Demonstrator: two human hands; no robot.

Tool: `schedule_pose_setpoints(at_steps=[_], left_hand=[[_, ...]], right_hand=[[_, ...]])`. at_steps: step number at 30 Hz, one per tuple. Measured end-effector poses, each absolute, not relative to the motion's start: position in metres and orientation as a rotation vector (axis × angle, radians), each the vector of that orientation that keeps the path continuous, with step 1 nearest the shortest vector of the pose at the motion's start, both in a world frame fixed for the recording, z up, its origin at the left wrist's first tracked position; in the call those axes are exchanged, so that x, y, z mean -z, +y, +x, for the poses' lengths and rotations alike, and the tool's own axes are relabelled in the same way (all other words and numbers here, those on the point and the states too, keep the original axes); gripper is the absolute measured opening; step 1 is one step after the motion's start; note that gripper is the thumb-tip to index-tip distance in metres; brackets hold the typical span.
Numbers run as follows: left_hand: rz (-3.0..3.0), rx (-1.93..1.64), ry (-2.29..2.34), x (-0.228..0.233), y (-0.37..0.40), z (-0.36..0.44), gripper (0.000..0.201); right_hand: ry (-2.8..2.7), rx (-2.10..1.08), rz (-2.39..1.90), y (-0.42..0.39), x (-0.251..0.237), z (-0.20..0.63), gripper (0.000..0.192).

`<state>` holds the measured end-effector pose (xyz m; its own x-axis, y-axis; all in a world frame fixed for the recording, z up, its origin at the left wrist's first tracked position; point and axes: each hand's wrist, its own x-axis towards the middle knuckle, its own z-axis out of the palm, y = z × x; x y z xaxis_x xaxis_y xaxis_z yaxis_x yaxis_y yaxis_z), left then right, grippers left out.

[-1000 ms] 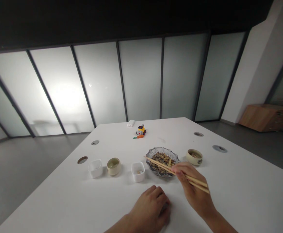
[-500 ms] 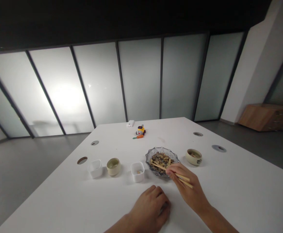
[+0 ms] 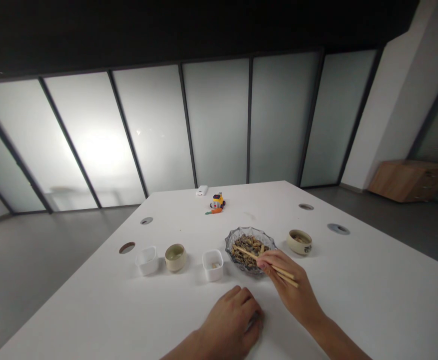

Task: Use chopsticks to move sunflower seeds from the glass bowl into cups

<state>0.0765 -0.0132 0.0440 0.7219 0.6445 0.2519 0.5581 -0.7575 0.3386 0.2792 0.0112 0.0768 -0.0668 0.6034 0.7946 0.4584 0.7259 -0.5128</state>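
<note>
My right hand [image 3: 287,272] grips a pair of wooden chopsticks [image 3: 248,253]. Their tips reach into a scalloped glass bowl [image 3: 229,248], among small brown and yellowish pieces [image 3: 252,243] that look dried. Whether the tips pinch one of these, I cannot tell. Nearer to me, my left hand [image 3: 234,320] rests on the table with its fingers curled in; what it holds, if anything, is hidden. Left of the bowl is a white square container [image 3: 213,275] with a few small pale pieces at its bottom. A small beige bowl [image 3: 299,246] with some pieces inside stands to the right.
Farther left on the white table [image 3: 128,305] stand another beige bowl [image 3: 175,262] and a second white container [image 3: 147,267]. Toward the back lie a toy carrot [image 3: 214,211], a yellow toy vehicle [image 3: 218,201] and a white device [image 3: 202,190]. Round holes pierce the tabletop near its sides.
The chopstick tips have drawn closer together within the glass bowl. My right hand has barely shifted, and my left hand stays where it was.
</note>
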Motion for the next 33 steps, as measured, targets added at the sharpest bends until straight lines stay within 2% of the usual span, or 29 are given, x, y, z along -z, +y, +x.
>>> schedule_pose_setpoints(at_steps=[19,28,33], left_hand=[[2.719,-0.516,0.959,-0.042,-0.012,0.075,0.008],[2.755,-0.566,0.932,-0.036,-0.010,0.077,0.002],[2.742,-0.552,0.948,-0.035,-0.009,0.077,0.004]], right_hand=[[-1.671,-0.046,-0.811,0.005,-0.083,0.280,0.017],[-1.809,-0.211,-0.659,-0.013,-0.092,0.263,0.016],[-1.715,-0.102,-0.737,-0.009,-0.094,0.272,0.016]])
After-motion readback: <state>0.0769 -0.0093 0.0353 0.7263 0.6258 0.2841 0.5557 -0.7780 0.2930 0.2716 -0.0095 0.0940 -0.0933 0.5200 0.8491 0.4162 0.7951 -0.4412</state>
